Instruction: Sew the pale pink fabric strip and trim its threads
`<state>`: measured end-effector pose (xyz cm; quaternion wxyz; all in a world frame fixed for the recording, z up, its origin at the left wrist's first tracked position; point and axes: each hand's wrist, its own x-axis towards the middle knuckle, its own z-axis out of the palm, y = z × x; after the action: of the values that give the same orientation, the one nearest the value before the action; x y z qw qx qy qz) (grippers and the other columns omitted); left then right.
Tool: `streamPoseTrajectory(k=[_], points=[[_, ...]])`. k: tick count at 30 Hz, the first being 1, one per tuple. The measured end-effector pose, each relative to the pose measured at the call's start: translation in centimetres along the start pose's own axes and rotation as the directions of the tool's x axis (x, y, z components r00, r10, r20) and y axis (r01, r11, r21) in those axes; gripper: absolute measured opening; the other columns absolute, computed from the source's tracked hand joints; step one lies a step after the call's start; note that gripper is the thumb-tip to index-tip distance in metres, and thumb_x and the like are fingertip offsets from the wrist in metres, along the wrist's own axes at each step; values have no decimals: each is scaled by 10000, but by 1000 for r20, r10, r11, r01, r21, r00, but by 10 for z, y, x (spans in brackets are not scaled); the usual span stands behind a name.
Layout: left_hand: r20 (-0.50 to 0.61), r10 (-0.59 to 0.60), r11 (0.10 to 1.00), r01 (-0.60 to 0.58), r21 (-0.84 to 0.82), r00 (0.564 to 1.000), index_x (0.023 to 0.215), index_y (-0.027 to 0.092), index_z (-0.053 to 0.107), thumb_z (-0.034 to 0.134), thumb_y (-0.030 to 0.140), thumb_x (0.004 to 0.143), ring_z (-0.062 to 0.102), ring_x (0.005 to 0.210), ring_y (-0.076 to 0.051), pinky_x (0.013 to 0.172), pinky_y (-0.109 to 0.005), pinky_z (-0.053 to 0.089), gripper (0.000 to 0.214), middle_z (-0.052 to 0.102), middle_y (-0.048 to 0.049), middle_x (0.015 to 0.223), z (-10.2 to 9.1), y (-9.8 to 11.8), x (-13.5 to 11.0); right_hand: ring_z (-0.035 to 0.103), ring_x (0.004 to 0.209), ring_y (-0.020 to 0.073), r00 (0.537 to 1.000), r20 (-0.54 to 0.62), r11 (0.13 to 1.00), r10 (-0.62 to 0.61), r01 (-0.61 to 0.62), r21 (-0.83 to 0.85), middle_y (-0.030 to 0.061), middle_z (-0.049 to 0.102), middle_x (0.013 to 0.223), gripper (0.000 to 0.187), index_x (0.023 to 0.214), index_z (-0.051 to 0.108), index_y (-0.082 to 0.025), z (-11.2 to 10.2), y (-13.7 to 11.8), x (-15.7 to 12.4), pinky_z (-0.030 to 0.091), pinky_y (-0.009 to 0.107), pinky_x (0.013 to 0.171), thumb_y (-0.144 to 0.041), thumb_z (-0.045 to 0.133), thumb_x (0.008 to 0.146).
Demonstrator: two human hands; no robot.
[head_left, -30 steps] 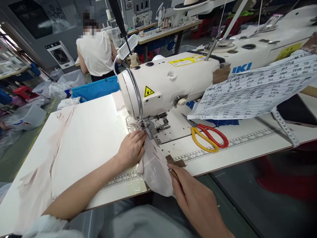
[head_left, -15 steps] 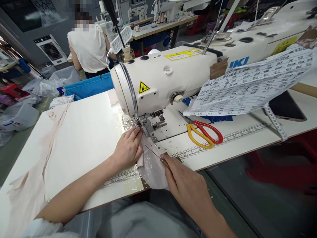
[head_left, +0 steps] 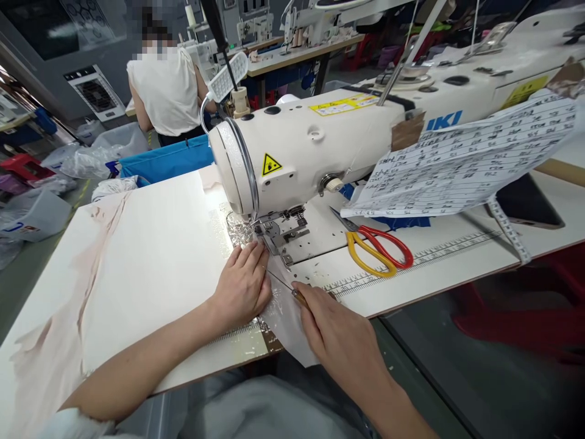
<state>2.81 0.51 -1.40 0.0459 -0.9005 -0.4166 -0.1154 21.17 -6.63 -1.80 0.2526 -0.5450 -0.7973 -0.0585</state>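
My left hand [head_left: 244, 283] lies flat on a pale pink fabric piece [head_left: 286, 317], fingers pressing it just in front of the presser foot [head_left: 267, 235] of a white sewing machine [head_left: 315, 143]. My right hand [head_left: 338, 341] grips a thin pointed tool [head_left: 287, 286] whose tip rests on the fabric next to my left fingers. The fabric hangs over the table's front edge between my hands.
Red and yellow scissors [head_left: 377, 247] lie right of the needle plate. A printed sheet [head_left: 466, 161] is taped to the machine. A long pale fabric [head_left: 86, 268] lies on the left of the table [head_left: 159, 244]. A person in white [head_left: 164, 91] sits behind a blue bin [head_left: 167, 160].
My left hand flattened and slid forward on the fabric. My right hand moved up toward the machine with the tool, and less fabric hangs over the edge.
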Motion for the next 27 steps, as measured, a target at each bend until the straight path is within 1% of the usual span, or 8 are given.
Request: streamPoseTrajectory(k=[7,12,15,18,21,25,27], points=[[-15,11,1000,-11,-3,1000,1341,44,482,388,258,939,435,1329,-321,1117,-507,332,465,518,-195,1384,-1,2,-2,704,714,171,999,29,1000,14,-15,17,84,738,924,317,1152,604,-136,2,-3,4,501,236,543,-117,360,951],[-30,31,999,-31,-9,999,1319,39,508,389,251,937,460,1306,-315,1121,-494,331,453,547,-193,1353,-2,2,-2,701,701,169,1000,12,1000,13,-13,19,80,737,913,312,1147,605,-134,5,-3,7,497,237,543,-118,360,954],[-30,33,999,-33,-1,999,1316,32,511,383,246,938,452,1310,-316,1128,-491,319,452,545,-187,1355,-1,1,-2,700,702,170,999,32,1000,14,-14,13,80,736,919,309,1142,600,-134,6,-3,11,495,237,547,-117,360,949],[-36,27,1000,-27,0,999,1325,58,504,393,229,928,434,1319,-311,1127,-502,313,446,530,-176,1370,0,-3,0,695,688,163,999,44,1000,15,-15,9,72,735,899,306,1134,595,-145,8,-4,17,483,228,539,-111,357,945],[-43,2,1000,-2,6,999,1317,82,505,417,213,907,424,1309,-322,1105,-524,325,440,527,-176,1347,-1,-6,3,691,667,161,999,43,1000,9,-9,2,68,733,871,292,1116,595,-149,12,-6,22,462,225,519,-108,367,938],[-27,-78,996,79,32,997,1305,123,508,451,243,896,495,1162,-323,1025,-544,386,430,556,-162,1204,-2,-10,7,690,647,160,998,62,1000,9,-8,-17,65,740,874,279,1069,600,-156,17,-6,30,449,226,509,-94,380,910],[-20,-91,995,92,35,996,1319,129,493,459,259,897,505,1117,-313,1005,-540,401,443,550,-157,1190,-2,-13,8,687,628,153,997,70,999,16,-14,-30,65,748,882,282,1057,603,-158,19,-6,33,446,223,502,-98,371,910]])
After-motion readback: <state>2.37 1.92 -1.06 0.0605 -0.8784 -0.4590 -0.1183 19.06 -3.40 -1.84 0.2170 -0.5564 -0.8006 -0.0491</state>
